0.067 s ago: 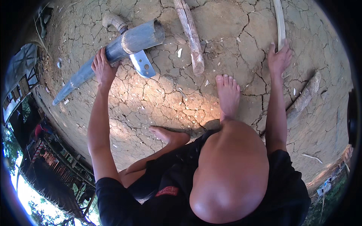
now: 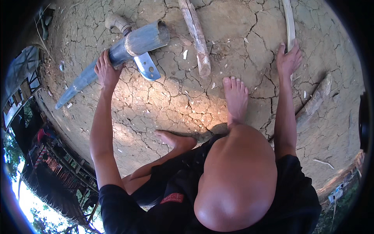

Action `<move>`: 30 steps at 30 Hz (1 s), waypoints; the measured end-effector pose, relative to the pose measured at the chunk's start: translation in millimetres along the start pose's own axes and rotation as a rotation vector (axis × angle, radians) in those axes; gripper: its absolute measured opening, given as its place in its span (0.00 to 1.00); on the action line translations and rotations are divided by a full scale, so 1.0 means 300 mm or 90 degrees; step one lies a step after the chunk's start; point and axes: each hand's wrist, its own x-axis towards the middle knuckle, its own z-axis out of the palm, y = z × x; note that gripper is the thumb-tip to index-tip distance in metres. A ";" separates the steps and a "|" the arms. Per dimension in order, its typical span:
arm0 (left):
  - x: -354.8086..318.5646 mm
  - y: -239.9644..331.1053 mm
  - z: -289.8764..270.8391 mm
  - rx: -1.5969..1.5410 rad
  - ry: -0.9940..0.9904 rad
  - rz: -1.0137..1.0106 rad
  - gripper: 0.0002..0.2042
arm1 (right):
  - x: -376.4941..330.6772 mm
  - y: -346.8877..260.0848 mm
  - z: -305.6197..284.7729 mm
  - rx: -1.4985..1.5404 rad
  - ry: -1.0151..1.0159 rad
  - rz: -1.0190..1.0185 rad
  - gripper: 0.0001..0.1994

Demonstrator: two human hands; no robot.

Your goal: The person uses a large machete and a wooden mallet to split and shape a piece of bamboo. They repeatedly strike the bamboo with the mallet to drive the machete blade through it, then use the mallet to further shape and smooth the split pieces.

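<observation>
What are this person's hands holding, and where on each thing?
The left hand rests on the grey bamboo pole at mid-length. The right hand lies on the thin pale strip at its near end; neither looks lifted.

one bamboo tube [image 2: 117, 54]; one blade [image 2: 147, 67]; two logs [image 2: 196, 37]

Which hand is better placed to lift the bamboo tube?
Left, probably: the left hand rests on the bamboo tube, while the right hand is far off, on a thin strip.
</observation>
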 end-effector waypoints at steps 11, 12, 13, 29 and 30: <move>0.052 -0.026 -0.066 0.004 -0.105 0.044 0.45 | 0.001 -0.016 0.010 0.067 0.050 0.034 0.31; 0.056 -0.039 -0.068 0.006 -0.110 0.052 0.45 | 0.002 -0.021 0.018 0.076 0.055 0.030 0.31; 0.057 -0.036 -0.071 0.006 -0.116 0.061 0.45 | 0.001 -0.021 0.028 0.082 0.060 0.028 0.30; 0.108 0.382 -0.266 -0.230 0.056 -0.027 0.18 | 0.000 0.004 0.030 0.109 0.113 0.009 0.28; 0.084 0.487 -0.265 -0.312 0.029 -0.048 0.17 | 0.000 0.003 0.032 0.111 0.114 0.009 0.28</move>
